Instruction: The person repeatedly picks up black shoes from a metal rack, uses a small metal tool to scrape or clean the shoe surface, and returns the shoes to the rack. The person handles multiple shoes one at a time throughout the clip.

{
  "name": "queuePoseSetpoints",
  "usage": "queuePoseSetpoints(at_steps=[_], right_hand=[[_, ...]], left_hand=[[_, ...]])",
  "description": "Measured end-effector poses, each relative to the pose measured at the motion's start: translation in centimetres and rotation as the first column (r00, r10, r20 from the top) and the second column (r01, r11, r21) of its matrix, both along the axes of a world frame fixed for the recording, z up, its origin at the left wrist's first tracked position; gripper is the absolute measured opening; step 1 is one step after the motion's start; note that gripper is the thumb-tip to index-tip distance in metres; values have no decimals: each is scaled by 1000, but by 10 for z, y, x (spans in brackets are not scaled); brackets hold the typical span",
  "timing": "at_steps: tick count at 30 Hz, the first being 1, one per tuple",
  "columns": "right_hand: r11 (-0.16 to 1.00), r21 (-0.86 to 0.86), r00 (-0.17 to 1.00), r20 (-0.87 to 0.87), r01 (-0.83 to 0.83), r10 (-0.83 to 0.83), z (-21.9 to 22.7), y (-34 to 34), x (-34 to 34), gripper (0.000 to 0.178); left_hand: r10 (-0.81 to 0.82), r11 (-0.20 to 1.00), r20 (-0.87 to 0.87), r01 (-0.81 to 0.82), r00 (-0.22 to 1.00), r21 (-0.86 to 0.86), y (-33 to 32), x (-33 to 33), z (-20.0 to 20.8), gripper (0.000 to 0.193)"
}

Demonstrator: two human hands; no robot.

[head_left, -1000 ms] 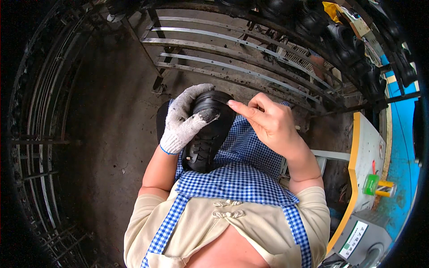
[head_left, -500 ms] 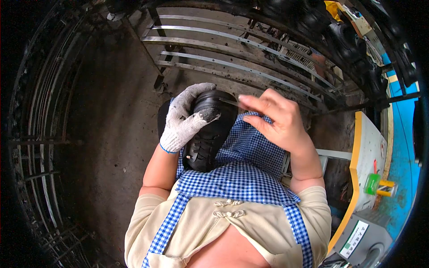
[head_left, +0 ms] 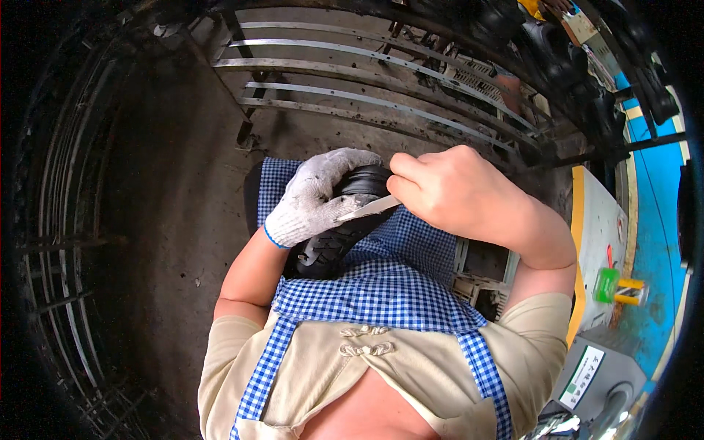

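Observation:
My left hand (head_left: 312, 194), in a whitish knit glove with dark smudges, grips a black lace-up shoe (head_left: 323, 253) over my lap. The glove's fingers and thumb wrap round the toe end, with the laces toward my body. In my bare right hand (head_left: 447, 198), closed in a pinch, is a thin, flat, pale blade (head_left: 372, 209). Its far end reaches across the shoe to the gloved thumb. The part inside my right fingers is hidden.
A metal rack with long bars (head_left: 330, 73) stands ahead. Black shoes (head_left: 550, 73) hang at upper right. To the right are a yellow-edged white board (head_left: 598, 242), a green-and-yellow item (head_left: 616, 286) and a grey machine housing (head_left: 598, 374). Another rack (head_left: 62, 242) lines the left.
My right hand has turned and come in over the shoe, its fingers now curled. The blade, earlier a blur near the shoe's edge, now lies by the gloved thumb. The shoe has shifted slightly.

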State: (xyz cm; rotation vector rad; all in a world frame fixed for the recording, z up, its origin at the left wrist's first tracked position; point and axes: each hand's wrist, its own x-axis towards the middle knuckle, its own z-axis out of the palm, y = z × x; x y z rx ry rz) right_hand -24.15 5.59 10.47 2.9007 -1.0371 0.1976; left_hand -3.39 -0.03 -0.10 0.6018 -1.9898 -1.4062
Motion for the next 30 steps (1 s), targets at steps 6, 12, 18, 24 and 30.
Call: queuePoseSetpoints(at_steps=[6,12,18,24,30], right_hand=[[999,-4,998,-50,38,-38,0,3,4,9],[1000,17,998,-58,20,-19,-10,5,5,7],[992,129,997,81,5,-16,-33,-7,1,16],[949,308,897,434,-62,-81,-46,-16,-11,15],[933,351,707,678,-72,-200,-76,-12,-18,16]], left_hand=[[-20,997,-4,19,1000,-80,0,-2,-1,57],[-15,988,91,28,996,-150,0,-4,-1,56],[-19,996,100,27,995,-82,2,-4,-5,54],[-41,998,-29,40,999,-55,1,-1,-8,58],[-17,978,-15,20,1000,209,3,3,-9,69]])
